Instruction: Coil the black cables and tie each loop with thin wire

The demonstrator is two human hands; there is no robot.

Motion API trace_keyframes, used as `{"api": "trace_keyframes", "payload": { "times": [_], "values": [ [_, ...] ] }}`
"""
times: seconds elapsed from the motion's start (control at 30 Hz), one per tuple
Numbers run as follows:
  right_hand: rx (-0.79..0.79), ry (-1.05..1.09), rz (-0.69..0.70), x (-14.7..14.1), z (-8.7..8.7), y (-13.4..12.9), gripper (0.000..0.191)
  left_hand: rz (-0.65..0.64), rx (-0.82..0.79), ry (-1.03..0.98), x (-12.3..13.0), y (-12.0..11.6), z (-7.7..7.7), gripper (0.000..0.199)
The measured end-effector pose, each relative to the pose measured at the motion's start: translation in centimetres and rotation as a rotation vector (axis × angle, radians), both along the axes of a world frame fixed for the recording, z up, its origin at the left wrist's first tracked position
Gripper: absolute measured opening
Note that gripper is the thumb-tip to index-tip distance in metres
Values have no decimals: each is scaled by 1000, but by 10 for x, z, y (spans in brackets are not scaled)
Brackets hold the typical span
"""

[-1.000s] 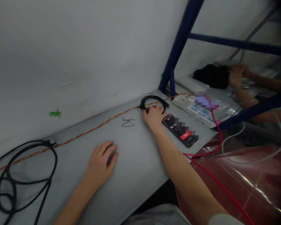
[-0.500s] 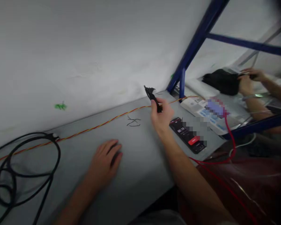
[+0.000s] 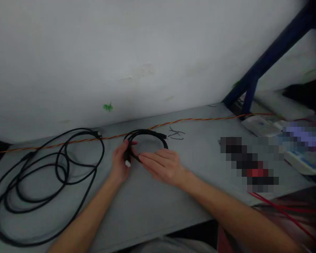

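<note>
A short black cable (image 3: 144, 134) lies in a loop on the grey table (image 3: 189, 200), with a white connector tip (image 3: 127, 163) showing at its near end. My left hand (image 3: 119, 163) is shut on the cable just above that tip. My right hand (image 3: 160, 167) lies flat beside it, fingers together, their tips touching the cable strands. A twisted orange and red wire (image 3: 189, 122) runs along the table's back edge behind the loop. Several small black wire snips (image 3: 176, 134) sit just to the loop's right.
A larger coil of black cable (image 3: 50, 175) lies at the left of the table. On the right are a pixelated phone (image 3: 249, 161), a white device (image 3: 263, 126), a blue metal frame (image 3: 268, 59) and red wires (image 3: 284, 209). A white wall rises behind.
The view has swung left. The black cable has gone from my right hand's raised grip to lying left of the snips, and my left hand now grips it. The co-worker's hands are out of view.
</note>
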State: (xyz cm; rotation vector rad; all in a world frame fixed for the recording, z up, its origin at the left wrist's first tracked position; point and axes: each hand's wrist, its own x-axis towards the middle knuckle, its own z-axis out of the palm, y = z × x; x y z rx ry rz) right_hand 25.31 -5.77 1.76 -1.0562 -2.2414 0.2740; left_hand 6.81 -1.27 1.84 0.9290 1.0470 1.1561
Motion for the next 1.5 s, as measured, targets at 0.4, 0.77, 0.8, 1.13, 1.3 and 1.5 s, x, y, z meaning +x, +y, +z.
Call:
{"api": "trace_keyframes", "payload": {
  "times": [0.4,0.77,0.8,1.13,1.3,1.5],
  "values": [
    [86,78,129,-19,-16,-1,13,-218,122,560,-43,21,11,42],
    [-406,327,70,-26,-11,-4,21,-142,202,676,-31,14,0,59],
    [-433,356,50,-27,-10,-3,21,-158,212,677,-31,12,-1,60],
    [-561,523,-9,-33,-7,-1,16,-345,314,718,-35,6,-7,63],
    [-680,583,5,-31,-4,0,18,-382,315,718,-34,6,-4,61],
    [-704,632,-16,-30,-5,0,22,-459,288,607,-44,9,-4,44]
  ]
}}
